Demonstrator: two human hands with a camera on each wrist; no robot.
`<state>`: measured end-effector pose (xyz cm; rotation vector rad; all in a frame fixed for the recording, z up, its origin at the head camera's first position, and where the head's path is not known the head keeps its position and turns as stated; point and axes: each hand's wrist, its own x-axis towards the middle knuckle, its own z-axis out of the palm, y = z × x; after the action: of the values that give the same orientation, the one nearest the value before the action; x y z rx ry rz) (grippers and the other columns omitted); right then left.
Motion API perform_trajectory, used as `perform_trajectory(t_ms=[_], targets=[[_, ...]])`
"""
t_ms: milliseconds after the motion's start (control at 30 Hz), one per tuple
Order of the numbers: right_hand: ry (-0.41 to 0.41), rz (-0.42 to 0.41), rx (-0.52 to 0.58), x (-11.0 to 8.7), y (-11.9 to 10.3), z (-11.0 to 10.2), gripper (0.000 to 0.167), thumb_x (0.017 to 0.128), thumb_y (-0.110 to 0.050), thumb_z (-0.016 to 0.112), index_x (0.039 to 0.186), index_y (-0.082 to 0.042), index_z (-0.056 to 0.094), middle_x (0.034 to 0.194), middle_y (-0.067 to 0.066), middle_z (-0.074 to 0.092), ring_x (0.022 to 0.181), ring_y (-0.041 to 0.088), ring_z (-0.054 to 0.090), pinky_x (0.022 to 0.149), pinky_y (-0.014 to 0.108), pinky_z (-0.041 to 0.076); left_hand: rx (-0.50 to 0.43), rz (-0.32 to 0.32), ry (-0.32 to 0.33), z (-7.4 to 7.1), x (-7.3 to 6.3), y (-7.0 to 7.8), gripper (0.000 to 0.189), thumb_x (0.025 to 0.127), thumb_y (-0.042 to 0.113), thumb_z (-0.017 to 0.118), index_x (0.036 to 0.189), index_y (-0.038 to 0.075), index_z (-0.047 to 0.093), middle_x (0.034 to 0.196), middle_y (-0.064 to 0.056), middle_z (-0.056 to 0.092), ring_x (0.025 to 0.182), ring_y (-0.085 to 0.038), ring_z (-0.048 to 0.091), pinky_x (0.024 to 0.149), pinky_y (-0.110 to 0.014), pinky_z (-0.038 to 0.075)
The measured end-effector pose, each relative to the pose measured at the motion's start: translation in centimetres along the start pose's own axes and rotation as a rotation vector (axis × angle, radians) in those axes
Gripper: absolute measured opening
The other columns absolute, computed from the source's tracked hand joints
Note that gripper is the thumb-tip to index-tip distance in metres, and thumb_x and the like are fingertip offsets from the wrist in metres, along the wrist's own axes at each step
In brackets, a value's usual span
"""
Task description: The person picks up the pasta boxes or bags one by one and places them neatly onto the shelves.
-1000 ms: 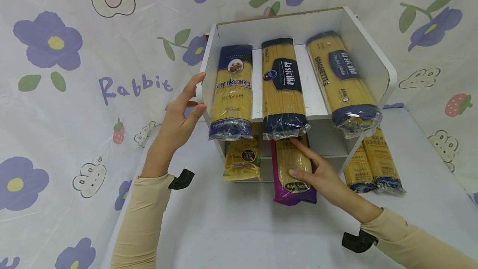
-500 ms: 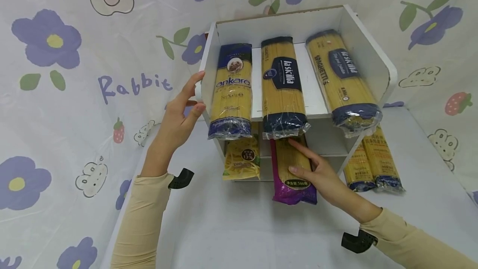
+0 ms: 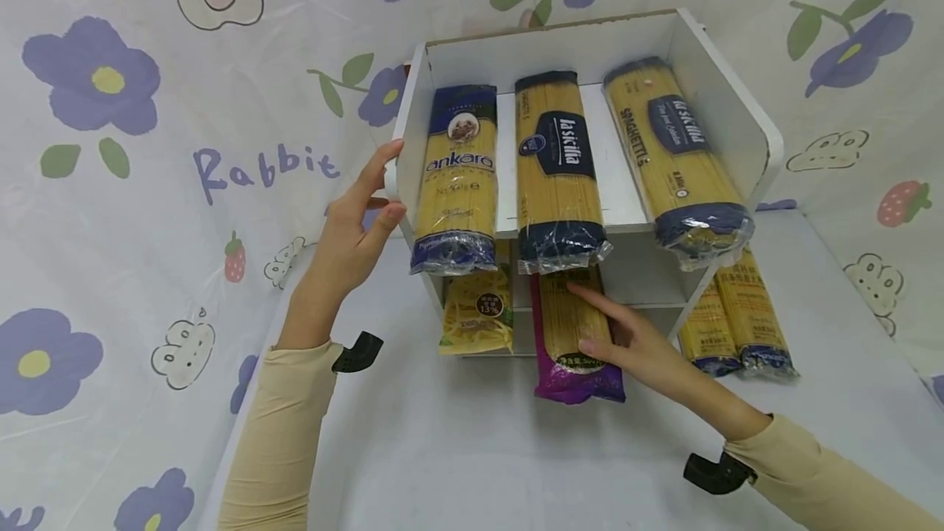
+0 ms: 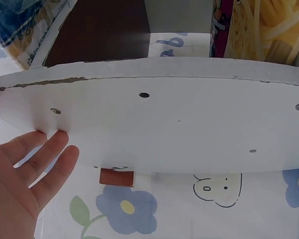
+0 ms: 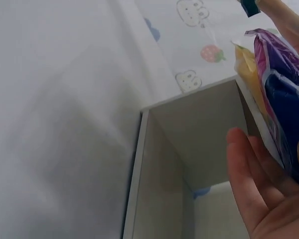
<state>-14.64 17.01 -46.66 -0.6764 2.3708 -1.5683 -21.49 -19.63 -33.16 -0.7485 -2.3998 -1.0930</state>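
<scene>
A white two-tier shelf [image 3: 509, 218] stands on the table. My left hand [image 3: 352, 240] rests against its left side panel [image 4: 164, 119], thumb and index finger at the front edge, other fingers straight on the outer face. On the lower tier, a purple-ended spaghetti packet [image 3: 560, 330] sticks out at the front. My right hand [image 3: 643, 351] lies at its right side, index finger and thumb extended onto its upper face. In the right wrist view the packet's blue underside [image 5: 289, 109] shows beside straight, spread fingers [image 5: 244, 174]. The packet's rear is hidden under the upper tier.
On the upper tier lie an ankara spaghetti packet [image 3: 459, 170] and two la sicilia packets, one central [image 3: 560, 203], one tilted right [image 3: 667, 170]. A yellow pasta bag [image 3: 475, 326] sits lower left. Two more packets [image 3: 752, 318] lie on the table right of the shelf.
The purple-ended packet has shifted slightly left at its front end. My right thumb has slid toward the packet's right edge and the right wrist has moved right. My left hand stays put.
</scene>
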Motion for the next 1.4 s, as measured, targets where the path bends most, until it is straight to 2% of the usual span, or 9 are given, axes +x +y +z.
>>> perform_trajectory(t_ms=[100,200,300,533,967,1033,1167,1267,1400], targets=[[-0.017,-0.035,-0.06,-0.6,0.2,0.0,0.079,0.093,-0.019,0.068,0.158,-0.031,0.023,0.165,0.012,0.023,0.144,0.044,0.034,0.098,0.045,0.05,0.004,-0.003,0.0,0.0,0.1,0.0,0.081,0.087,0.079,0.035,0.154,0.034,0.03,0.151,0.0,0.049,0.12,-0.028,0.061,0.097,-0.05,0.054],[-0.046,-0.016,-0.084,-1.2,0.4,0.0,0.089,0.088,-0.022,0.075,0.157,-0.036,0.021,0.164,0.013,0.024,0.118,0.032,0.057,0.073,0.028,0.052,0.006,-0.005,0.002,0.0,0.1,0.0,0.081,0.088,0.078,0.036,0.155,0.033,0.03,0.15,0.0,0.05,0.12,-0.027,0.06,0.097,-0.049,0.054],[-0.057,0.013,-0.084,-1.5,0.3,0.2,0.094,0.084,-0.026,0.079,0.157,-0.039,0.02,0.161,0.018,0.03,0.097,0.018,0.062,0.071,0.027,0.055,0.005,-0.007,0.002,0.0,0.1,-0.1,0.081,0.087,0.078,0.036,0.155,0.033,0.03,0.151,0.0,0.049,0.121,-0.027,0.06,0.098,-0.049,0.054],[-0.001,0.025,-0.131,-1.8,0.4,0.8,0.092,0.085,-0.031,0.078,0.156,-0.039,0.021,0.159,0.015,0.035,0.104,0.02,0.064,0.075,0.025,0.057,-0.003,-0.014,0.0,0.0,0.2,0.0,0.08,0.088,0.078,0.037,0.155,0.034,0.03,0.151,-0.001,0.049,0.119,-0.029,0.061,0.095,-0.053,0.055],[0.079,-0.029,-0.181,-1.3,0.2,0.5,0.08,0.086,-0.026,0.078,0.154,-0.031,0.035,0.155,0.012,0.044,0.081,0.007,0.059,0.065,0.026,0.054,-0.01,-0.013,0.006,0.1,0.1,-0.1,0.08,0.087,0.078,0.038,0.154,0.034,0.03,0.15,0.0,0.049,0.118,-0.029,0.06,0.094,-0.053,0.055],[0.066,-0.039,-0.204,-1.3,0.2,0.3,0.078,0.086,-0.027,0.078,0.152,-0.03,0.038,0.143,0.011,0.055,0.069,0.004,0.053,0.058,0.024,0.05,-0.012,-0.015,0.006,0.1,0.0,-0.2,0.081,0.087,0.078,0.038,0.154,0.035,0.03,0.151,0.0,0.048,0.118,-0.03,0.061,0.094,-0.053,0.055],[0.049,-0.085,-0.232,-1.7,-0.2,-0.7,0.066,0.085,-0.026,0.079,0.145,-0.026,0.051,0.077,-0.002,0.061,0.052,-0.002,0.036,0.047,0.02,0.039,-0.01,-0.016,0.004,0.2,0.0,-0.2,0.08,0.087,0.078,0.038,0.154,0.034,0.03,0.153,0.001,0.047,0.118,-0.031,0.06,0.093,-0.054,0.055],[-0.035,-0.111,-0.098,-2.2,-0.9,-2.1,0.051,0.091,-0.017,0.072,0.139,-0.017,0.058,0.052,0.001,0.04,0.044,0.003,0.035,0.042,0.022,0.038,-0.01,-0.014,0.003,0.2,0.0,-0.1,0.081,0.087,0.078,0.037,0.155,0.034,0.03,0.153,0.001,0.047,0.118,-0.031,0.061,0.093,-0.054,0.055],[-0.344,-0.187,0.304,-2.5,-1.7,-3.3,0.039,0.1,-0.001,0.05,0.138,0.002,0.054,0.068,0.016,0.065,0.055,0.02,0.061,0.052,0.035,0.055,-0.014,-0.01,0.006,0.1,0.0,0.0,0.082,0.087,0.078,0.038,0.155,0.033,0.031,0.151,-0.001,0.049,0.117,-0.031,0.061,0.093,-0.053,0.055]])
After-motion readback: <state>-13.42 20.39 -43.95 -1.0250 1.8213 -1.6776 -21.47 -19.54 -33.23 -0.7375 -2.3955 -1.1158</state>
